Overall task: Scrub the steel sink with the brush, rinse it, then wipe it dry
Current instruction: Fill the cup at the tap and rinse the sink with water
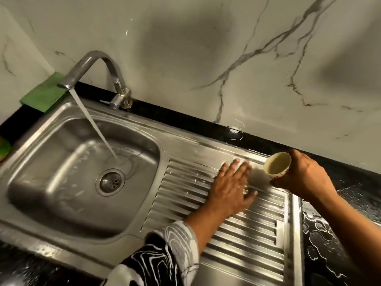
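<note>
The steel sink (41,129) has a basin on the left and a ribbed drainboard (243,234) on the right. Water streams from the tap (92,65) toward the drain (110,182). My left hand (232,185) lies flat on the wet drainboard ribs, fingers spread and straight. My right hand (305,176) grips a small white cup (277,165) with a red pattern, tilted above the drainboard's far right corner. No brush is visible.
A green cloth (44,93) lies on the black counter behind the tap at the back left. The black counter (334,234) right of the sink is wet with puddles. A marble wall rises behind. Something green (4,148) sits at the left edge.
</note>
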